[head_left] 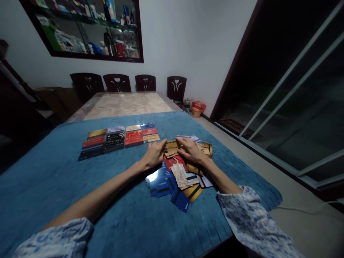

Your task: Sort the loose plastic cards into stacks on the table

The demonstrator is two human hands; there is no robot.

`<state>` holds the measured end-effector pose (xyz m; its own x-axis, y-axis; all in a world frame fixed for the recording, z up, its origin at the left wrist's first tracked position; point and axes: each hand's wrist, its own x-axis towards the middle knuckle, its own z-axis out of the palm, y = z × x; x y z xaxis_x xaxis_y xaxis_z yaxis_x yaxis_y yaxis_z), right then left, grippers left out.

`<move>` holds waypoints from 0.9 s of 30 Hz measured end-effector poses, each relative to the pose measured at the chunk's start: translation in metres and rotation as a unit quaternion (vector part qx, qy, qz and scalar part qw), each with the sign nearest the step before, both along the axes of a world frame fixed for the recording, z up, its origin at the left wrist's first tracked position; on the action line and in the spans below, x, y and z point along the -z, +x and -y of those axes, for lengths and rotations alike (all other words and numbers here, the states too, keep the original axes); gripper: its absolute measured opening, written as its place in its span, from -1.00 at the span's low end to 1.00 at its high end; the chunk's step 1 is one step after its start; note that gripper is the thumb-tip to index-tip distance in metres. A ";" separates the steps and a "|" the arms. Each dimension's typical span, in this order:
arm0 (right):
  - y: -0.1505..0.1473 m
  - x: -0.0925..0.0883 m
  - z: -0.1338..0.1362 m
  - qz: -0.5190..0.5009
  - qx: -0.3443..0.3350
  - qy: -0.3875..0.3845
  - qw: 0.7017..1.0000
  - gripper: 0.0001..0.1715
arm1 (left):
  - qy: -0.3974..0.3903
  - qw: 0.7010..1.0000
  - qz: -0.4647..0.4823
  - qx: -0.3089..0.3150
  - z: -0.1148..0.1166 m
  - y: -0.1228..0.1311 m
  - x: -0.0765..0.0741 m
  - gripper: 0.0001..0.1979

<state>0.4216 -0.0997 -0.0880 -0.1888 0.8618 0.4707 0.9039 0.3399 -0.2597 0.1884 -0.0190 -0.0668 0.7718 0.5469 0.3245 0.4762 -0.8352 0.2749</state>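
Observation:
A loose heap of plastic cards (177, 179) in blue, gold, red and beige lies on a blue cloth (80, 193) in front of me. My left hand (154, 154) and my right hand (191, 149) both rest at the heap's far edge, fingers pinched on the two ends of one gold card (171, 147). To the left, other cards lie in tidy rows (118, 139), grouped into gold, red, dark and blue stacks. Both forearms reach over the cloth; my sleeves are white with a blue floral print.
The cloth covers the near part of a long marble-topped table (126, 104). Several dark chairs (145, 82) stand at its far end. A wall cabinet with bottles (88, 28) hangs above. A red basket (198, 107) sits on the floor by dark glass doors (295, 89).

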 end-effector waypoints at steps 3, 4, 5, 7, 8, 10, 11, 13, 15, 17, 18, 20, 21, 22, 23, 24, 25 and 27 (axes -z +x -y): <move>-0.002 -0.003 0.001 -0.002 0.004 -0.011 1.000 -0.32 | -0.019 1.000 0.003 0.003 0.001 0.000 -0.003 -0.36; -0.003 -0.003 0.001 -0.001 0.007 -0.013 1.000 -0.32 | -0.026 1.000 0.005 0.003 0.002 0.000 -0.003 -0.37; -0.004 -0.004 0.001 -0.001 0.009 -0.014 1.000 -0.32 | -0.031 0.999 0.008 0.002 0.002 0.000 -0.004 -0.38; -0.006 -0.005 0.002 0.000 0.013 -0.017 1.000 -0.32 | -0.043 0.999 0.013 0.000 0.001 -0.001 -0.005 -0.40; -0.006 -0.006 0.002 0.000 0.014 -0.019 1.000 -0.31 | -0.049 0.999 0.013 -0.002 0.001 -0.001 -0.006 -0.41; -0.007 -0.006 0.002 -0.002 0.013 -0.023 1.000 -0.31 | -0.060 0.998 0.008 -0.008 0.001 -0.002 -0.007 -0.41; -0.007 -0.006 0.002 -0.003 0.013 -0.024 1.000 -0.31 | -0.065 0.998 0.004 -0.010 0.001 -0.002 -0.008 -0.42; -0.007 -0.006 0.002 -0.006 0.014 -0.027 1.000 -0.35 | -0.073 0.997 -0.004 -0.012 0.001 -0.002 -0.010 -0.43; -0.008 -0.007 0.002 -0.007 0.016 -0.031 0.999 -0.39 | -0.077 0.997 -0.006 -0.012 0.002 -0.002 -0.011 -0.44; -0.008 -0.007 0.002 -0.007 0.015 -0.034 0.999 -0.41 | -0.080 0.997 -0.006 -0.012 0.002 -0.002 -0.012 -0.45; -0.008 -0.007 0.002 -0.006 0.015 -0.035 0.999 -0.42 | -0.081 0.997 -0.005 -0.012 0.002 -0.002 -0.013 -0.45; -0.008 -0.007 0.002 -0.003 0.015 -0.035 0.999 -0.42 | -0.082 0.996 -0.004 -0.014 0.001 -0.002 -0.013 -0.46; -0.007 -0.008 0.002 0.000 0.015 -0.034 0.999 -0.42 | -0.083 0.996 -0.003 -0.015 0.001 -0.002 -0.013 -0.47; -0.007 -0.008 0.002 0.003 0.015 -0.033 0.999 -0.42 | -0.083 0.996 -0.003 -0.015 0.001 -0.002 -0.014 -0.48; -0.006 -0.008 0.002 0.006 0.015 -0.033 0.999 -0.42 | -0.082 0.997 -0.004 -0.015 0.001 -0.003 -0.014 -0.51; -0.006 -0.008 0.001 0.008 0.013 -0.033 0.999 -0.42 | -0.080 0.997 -0.007 -0.014 0.002 -0.003 -0.015 -0.54; -0.005 -0.009 0.001 0.011 0.011 -0.034 0.999 -0.42 | -0.077 0.997 -0.012 -0.014 0.002 -0.003 -0.015 -0.56; -0.005 -0.010 0.001 0.015 0.005 -0.038 0.999 -0.43 | -0.070 0.997 -0.019 -0.016 0.003 -0.003 -0.016 -0.58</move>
<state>0.4169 -0.1010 -0.0781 -0.1935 0.8964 0.3987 0.9147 0.3118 -0.2571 0.1850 -0.0215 -0.0505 0.7640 0.6089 0.2134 0.5138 -0.7743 0.3695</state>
